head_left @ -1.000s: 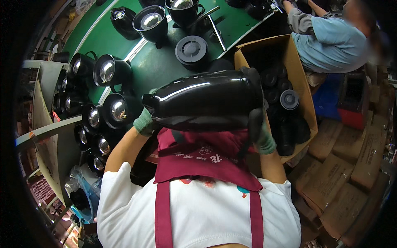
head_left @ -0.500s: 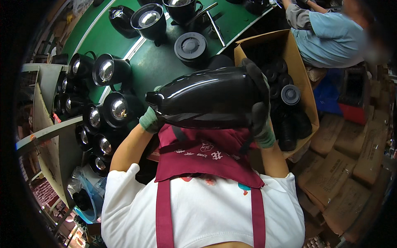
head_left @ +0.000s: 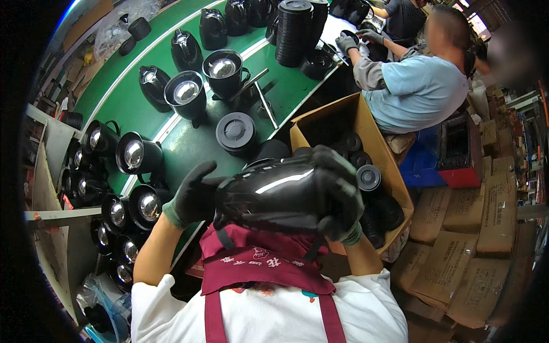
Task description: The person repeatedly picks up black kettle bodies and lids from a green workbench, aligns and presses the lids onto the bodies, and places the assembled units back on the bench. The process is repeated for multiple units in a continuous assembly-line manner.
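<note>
A glossy black vacuum jug body (head_left: 269,197) lies on its side in front of my chest, slightly blurred. My right hand (head_left: 341,197), in a dark glove with a green cuff, grips its right end, fingers over the top and thumb below. At the left end is my left hand (head_left: 194,194), gloved the same way. Its thumb is stretched apart, and the jug hides some of its fingers; whether it touches the jug is unclear. Just beyond, a round dark grey lid (head_left: 235,131) rests on top of a black piece on the green table.
Several black jugs with silvery inner liners (head_left: 186,92) stand on the green conveyor table (head_left: 123,91) and cluster at left. A cardboard box (head_left: 326,121) of round black parts stands at right. Beyond it works another person (head_left: 414,86). Sealed cartons (head_left: 440,257) fill the lower right.
The view has shifted, showing more of the table's far end. The jug has turned, its spout no longer plainly visible at left. My left hand has moved off the spout end, thumb now spread.
</note>
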Available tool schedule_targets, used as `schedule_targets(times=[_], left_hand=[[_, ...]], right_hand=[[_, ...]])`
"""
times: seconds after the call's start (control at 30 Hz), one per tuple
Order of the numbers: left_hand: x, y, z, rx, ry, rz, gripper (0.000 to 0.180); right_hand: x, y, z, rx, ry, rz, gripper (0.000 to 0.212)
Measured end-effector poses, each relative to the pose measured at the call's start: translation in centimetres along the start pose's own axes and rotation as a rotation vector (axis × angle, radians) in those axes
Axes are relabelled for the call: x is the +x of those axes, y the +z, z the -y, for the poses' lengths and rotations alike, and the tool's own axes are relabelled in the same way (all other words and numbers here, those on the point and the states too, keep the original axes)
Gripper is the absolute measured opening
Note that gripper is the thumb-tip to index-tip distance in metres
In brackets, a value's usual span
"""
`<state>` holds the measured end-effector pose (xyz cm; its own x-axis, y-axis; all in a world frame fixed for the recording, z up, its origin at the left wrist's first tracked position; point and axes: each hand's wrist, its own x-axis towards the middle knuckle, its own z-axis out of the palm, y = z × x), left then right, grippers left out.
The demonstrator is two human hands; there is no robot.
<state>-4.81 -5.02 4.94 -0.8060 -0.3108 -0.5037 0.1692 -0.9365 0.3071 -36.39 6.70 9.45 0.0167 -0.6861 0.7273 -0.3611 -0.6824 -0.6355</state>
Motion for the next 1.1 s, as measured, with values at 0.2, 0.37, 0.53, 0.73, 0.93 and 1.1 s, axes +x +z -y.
schedule_targets(times=[0.2,0.37,0.53,0.73,0.93,1.1], left_hand=[[2.5,3.5,1.7,0.222,0.276,-0.276,0.041],[1.6,8.1,-0.4,0.779,0.954,-0.549,0.033],[2.2,4.1,0.3,0.411,0.655,-0.527,0.036],[3.8,-5.2,1.8,1.255,0.603,-0.12,0.056],[4.1,-3.5,1.1,1.407,0.544,0.032,0.047],[1.4,4.0,-2.2,0.172,0.233,-0.318,0.039]], right_hand=[[1.4,2.4,1.7,-0.111,-0.218,0.202,0.052],[-3.0,8.1,-2.2,0.201,0.154,-0.548,0.053],[-1.8,6.0,-1.3,0.06,0.437,-0.171,0.055],[0.5,3.7,0.2,-0.246,0.142,0.326,0.078],[2.2,1.7,-1.0,-0.149,-0.159,0.418,0.065],[0.3,3.7,-2.7,-0.054,-0.283,0.002,0.063]])
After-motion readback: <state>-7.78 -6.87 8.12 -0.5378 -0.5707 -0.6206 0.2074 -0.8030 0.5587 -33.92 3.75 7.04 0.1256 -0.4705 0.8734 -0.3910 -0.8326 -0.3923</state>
